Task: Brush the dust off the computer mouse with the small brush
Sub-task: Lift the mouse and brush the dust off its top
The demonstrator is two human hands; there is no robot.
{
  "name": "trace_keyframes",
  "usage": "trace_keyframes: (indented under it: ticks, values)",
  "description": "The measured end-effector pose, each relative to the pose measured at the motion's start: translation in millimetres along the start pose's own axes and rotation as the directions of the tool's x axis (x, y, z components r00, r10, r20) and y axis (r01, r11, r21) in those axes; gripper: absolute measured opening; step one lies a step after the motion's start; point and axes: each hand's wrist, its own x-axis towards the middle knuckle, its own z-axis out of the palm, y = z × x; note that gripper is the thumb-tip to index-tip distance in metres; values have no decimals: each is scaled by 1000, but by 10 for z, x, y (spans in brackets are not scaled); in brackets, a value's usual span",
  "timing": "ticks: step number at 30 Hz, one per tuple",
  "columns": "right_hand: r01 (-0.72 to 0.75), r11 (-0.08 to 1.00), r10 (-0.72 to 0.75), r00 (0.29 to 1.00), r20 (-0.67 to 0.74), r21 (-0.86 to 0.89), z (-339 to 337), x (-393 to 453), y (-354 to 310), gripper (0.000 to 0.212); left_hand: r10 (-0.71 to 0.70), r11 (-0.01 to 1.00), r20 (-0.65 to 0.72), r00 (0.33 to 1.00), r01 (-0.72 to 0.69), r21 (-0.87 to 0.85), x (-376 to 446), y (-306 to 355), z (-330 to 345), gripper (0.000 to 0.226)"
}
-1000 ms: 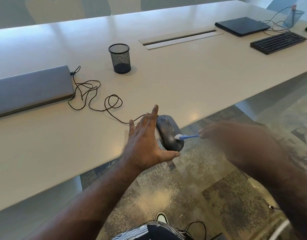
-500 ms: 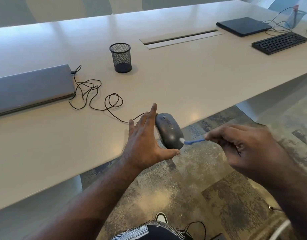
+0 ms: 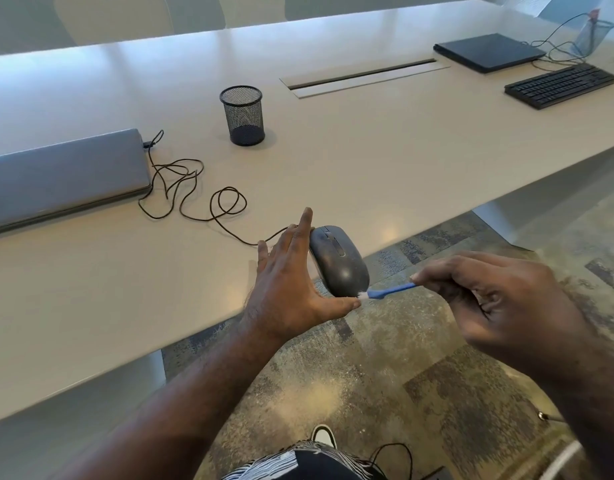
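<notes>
A dark grey wired computer mouse with dusty smudges is held tilted at the table's near edge. My left hand grips it from the left side, thumb under its rear end, fingers stretched along its far side. My right hand pinches a small blue brush with white bristles. The bristles touch the mouse's lower rear edge, right by my left thumb. The mouse's black cable loops across the table to the left.
A closed grey laptop lies at the left, with the cable plugged into it. A black mesh pen cup stands behind the mouse. Far right are a black keyboard and a dark closed laptop. Patterned carpet lies below.
The brush has swept from the mouse's right flank down to its rear lower edge. My right hand has moved right and down. My left hand keeps the mouse in the same place.
</notes>
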Motion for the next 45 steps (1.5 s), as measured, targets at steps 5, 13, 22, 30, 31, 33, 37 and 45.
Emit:
trace_keyframes:
  ticks: [5,13,22,30,31,33,37,45]
  values:
    - [-11,1000,11,1000,-7,10,59,26,-96,24,23,999,7,1000,-23,33,-9,14,38,138]
    - [-40,999,44,991,128,-35,81,38,-249,29,27,996,-15,1000,-26,80,-8,-7,44,140]
    - [-96,993,102,991,90,-68,-32,24,-272,27,22,996,-11,1000,-21,85,-14,1,52,138]
    - [-129,984,142,985,94,-125,-15,13,-177,32,23,997,-4,1000,-23,76,-19,2,28,138]
    - [-137,982,148,986,79,-131,-33,8,-156,30,23,997,-5,1000,-23,80,-18,0,21,139]
    - [-123,986,126,992,17,-117,-67,4,-138,24,28,996,-2,1000,-28,85,-23,4,20,139]
    - [-42,996,40,999,-29,-83,-56,26,-209,23,40,996,2,999,-40,75,-34,24,43,138]
    - [-63,995,67,996,53,-83,-91,27,-114,28,31,997,-9,999,-30,76,-32,-29,3,139]
